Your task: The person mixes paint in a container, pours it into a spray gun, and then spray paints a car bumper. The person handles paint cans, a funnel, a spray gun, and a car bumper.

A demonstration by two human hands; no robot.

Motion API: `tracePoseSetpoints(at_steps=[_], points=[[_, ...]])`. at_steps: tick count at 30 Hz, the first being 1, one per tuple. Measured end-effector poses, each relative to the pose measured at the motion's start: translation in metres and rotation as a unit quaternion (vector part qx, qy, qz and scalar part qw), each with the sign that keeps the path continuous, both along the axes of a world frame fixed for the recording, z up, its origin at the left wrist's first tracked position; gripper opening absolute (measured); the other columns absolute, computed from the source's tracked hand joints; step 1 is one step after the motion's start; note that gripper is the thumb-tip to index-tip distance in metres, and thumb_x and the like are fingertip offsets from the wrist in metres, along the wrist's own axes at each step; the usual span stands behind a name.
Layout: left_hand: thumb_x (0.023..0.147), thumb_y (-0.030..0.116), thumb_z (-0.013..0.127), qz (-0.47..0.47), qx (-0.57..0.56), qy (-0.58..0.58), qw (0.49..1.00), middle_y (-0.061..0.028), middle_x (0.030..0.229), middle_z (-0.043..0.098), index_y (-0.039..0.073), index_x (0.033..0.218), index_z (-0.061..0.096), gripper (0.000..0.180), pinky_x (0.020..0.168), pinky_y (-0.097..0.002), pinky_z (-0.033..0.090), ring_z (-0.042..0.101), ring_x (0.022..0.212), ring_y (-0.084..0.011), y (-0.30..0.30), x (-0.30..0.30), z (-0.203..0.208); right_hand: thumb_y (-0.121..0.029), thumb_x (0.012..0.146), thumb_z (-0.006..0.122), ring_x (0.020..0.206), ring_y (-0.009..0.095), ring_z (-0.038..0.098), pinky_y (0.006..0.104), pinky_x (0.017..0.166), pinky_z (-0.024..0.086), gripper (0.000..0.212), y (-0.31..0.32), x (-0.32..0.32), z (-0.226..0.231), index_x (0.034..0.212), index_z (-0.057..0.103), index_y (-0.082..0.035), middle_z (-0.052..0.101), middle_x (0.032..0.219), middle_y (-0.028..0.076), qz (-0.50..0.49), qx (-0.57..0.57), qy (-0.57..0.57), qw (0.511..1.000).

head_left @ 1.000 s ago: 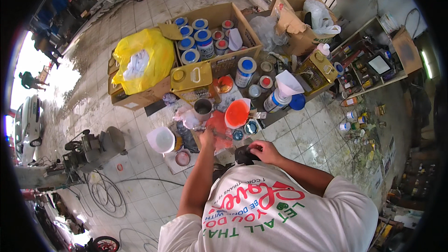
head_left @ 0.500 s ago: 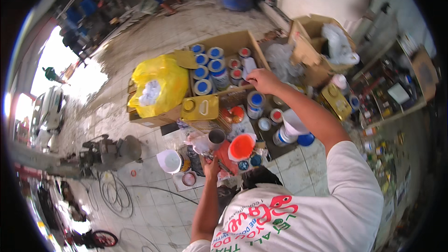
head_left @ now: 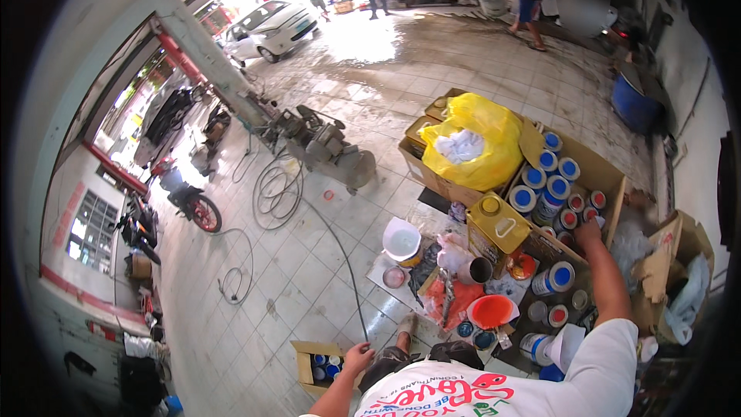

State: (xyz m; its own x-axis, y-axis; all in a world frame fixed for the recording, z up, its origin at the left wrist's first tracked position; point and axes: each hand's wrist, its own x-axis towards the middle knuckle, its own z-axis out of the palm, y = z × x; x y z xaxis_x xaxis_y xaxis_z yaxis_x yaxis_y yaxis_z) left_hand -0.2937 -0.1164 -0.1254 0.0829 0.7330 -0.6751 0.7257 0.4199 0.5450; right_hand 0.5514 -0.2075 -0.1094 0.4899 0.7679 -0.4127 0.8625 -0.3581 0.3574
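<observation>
My right arm stretches to the big cardboard box [head_left: 614, 174], where my right hand [head_left: 590, 233] is closed by a piece of white paper [head_left: 601, 221]; its fingertips are partly hidden. Blue-lidded cans [head_left: 550, 199] and smaller red-lidded cans [head_left: 569, 218] stand in that box. At lower left, my left hand [head_left: 357, 357] is empty, fingers loosely apart, above a small carton [head_left: 305, 355] of blue-topped cans. A slim metal tool [head_left: 448, 297] lies on a red cloth [head_left: 466, 294], beside a container of orange paint [head_left: 492, 311] and a dark metal cup [head_left: 476, 269].
A yellow plastic bag [head_left: 486, 162] and a gold rectangular can [head_left: 495, 224] sit by the big box. A compressor [head_left: 332, 150] trails a hose [head_left: 343, 262] across the tiles. Beyond are a motorcycle [head_left: 193, 201], a white car [head_left: 270, 29] and several people.
The view has swung left, bringing the motorcycle and small carton into sight. My left hand has left the metal tool and moved left. My right hand stays at the big box.
</observation>
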Motion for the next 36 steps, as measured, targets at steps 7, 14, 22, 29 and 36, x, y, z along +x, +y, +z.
tracePoseSetpoints(at_steps=[7,14,22,29,36], points=[[0.096,0.013,0.076,0.259,-0.110,-0.095,0.955,-0.0123,0.115,0.075,0.005,0.149,0.051,0.059,0.069,-0.0320,0.058,0.076,0.093,-0.0230,-0.016,-0.068,0.007,-0.020,0.090,0.066,0.117,0.032,0.071,0.0443,0.093,0.058,0.028,-0.028,0.033,0.021,0.112,0.078,-0.008,0.074,0.122,0.017,-0.147,0.035,0.069,0.986],[0.098,0.014,0.074,0.229,-0.132,-0.113,0.958,-0.0117,0.125,0.073,0.007,0.153,0.046,0.062,0.086,-0.0410,0.057,0.074,0.105,-0.0259,-0.017,-0.076,0.021,-0.024,0.085,0.071,0.118,0.036,0.069,0.0464,0.098,0.056,0.035,-0.017,0.008,0.051,0.113,0.076,-0.004,0.073,0.123,0.021,-0.202,0.073,0.120,0.969],[0.097,0.018,0.076,0.149,-0.090,-0.200,0.964,-0.0144,0.131,0.070,0.006,0.153,0.047,0.064,0.090,-0.0373,0.058,0.071,0.114,-0.0255,0.028,-0.008,0.030,-0.024,0.090,0.063,0.107,0.040,0.072,0.0500,0.092,0.057,0.031,-0.035,0.006,0.045,0.105,0.077,-0.002,0.074,0.113,0.024,-0.126,0.196,0.068,0.970],[0.096,0.017,0.077,0.118,-0.085,-0.191,0.971,-0.0151,0.128,0.071,0.004,0.153,0.048,0.065,0.087,-0.0386,0.059,0.073,0.109,-0.0265,0.025,-0.012,0.021,-0.028,0.089,0.061,0.103,0.042,0.072,0.0510,0.092,0.057,0.032,-0.044,-0.020,0.045,0.104,0.080,-0.007,0.075,0.115,0.018,-0.020,0.144,0.040,0.989],[0.095,0.017,0.078,0.108,-0.114,-0.183,0.971,-0.0153,0.135,0.069,0.007,0.157,0.042,0.073,0.091,-0.0436,0.057,0.070,0.116,-0.0294,0.027,-0.024,0.028,-0.022,0.090,0.063,0.110,0.036,0.073,0.0484,0.096,0.057,0.027,-0.042,-0.015,0.038,0.104,0.080,-0.008,0.075,0.116,0.019,-0.178,0.121,0.090,0.972]])
